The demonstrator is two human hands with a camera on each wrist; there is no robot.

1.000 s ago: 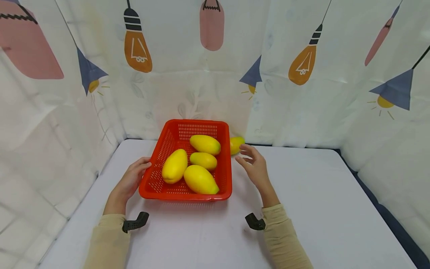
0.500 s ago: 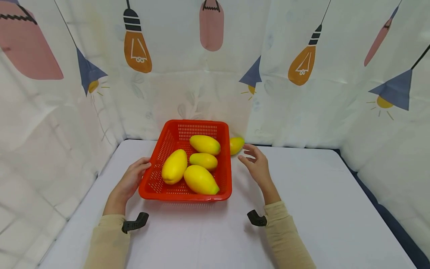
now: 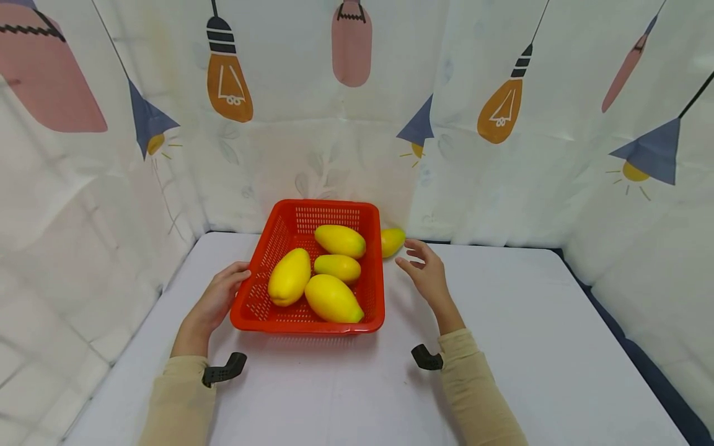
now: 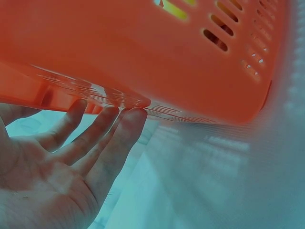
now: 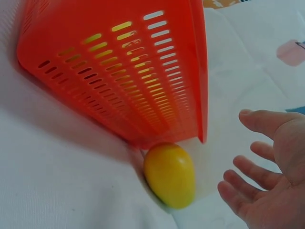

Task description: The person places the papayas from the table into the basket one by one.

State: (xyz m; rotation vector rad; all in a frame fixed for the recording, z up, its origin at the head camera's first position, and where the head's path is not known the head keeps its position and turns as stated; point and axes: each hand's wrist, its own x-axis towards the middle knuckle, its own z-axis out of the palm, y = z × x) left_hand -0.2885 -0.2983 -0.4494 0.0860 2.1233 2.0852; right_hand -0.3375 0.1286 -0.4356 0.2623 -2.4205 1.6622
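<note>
A red plastic basket (image 3: 307,326) with slotted walls stands on the white table, holding several yellow mangoes (image 3: 333,298). At its left side, my left hand (image 3: 214,301) touches the outer wall near the rim; in the left wrist view its fingers (image 4: 121,138) reach fairly straight to the wall. One more mango (image 3: 392,242) lies outside, behind the basket's right side and partly hidden by it. My right hand (image 3: 428,279) is beside that mango, fingers loosely bent and spread. In the right wrist view, a gap separates the right hand (image 5: 271,176) from the mango (image 5: 170,175).
The white tabletop (image 3: 530,334) extends to the right and in front of the basket. A pale curtain (image 3: 346,155) printed with lamps and bulbs hangs close behind the table and at both sides. A dark edge (image 3: 641,347) runs along the right.
My right hand has shifted slightly right, away from the basket, showing more of the outside mango. The left hand and the basket stay put.
</note>
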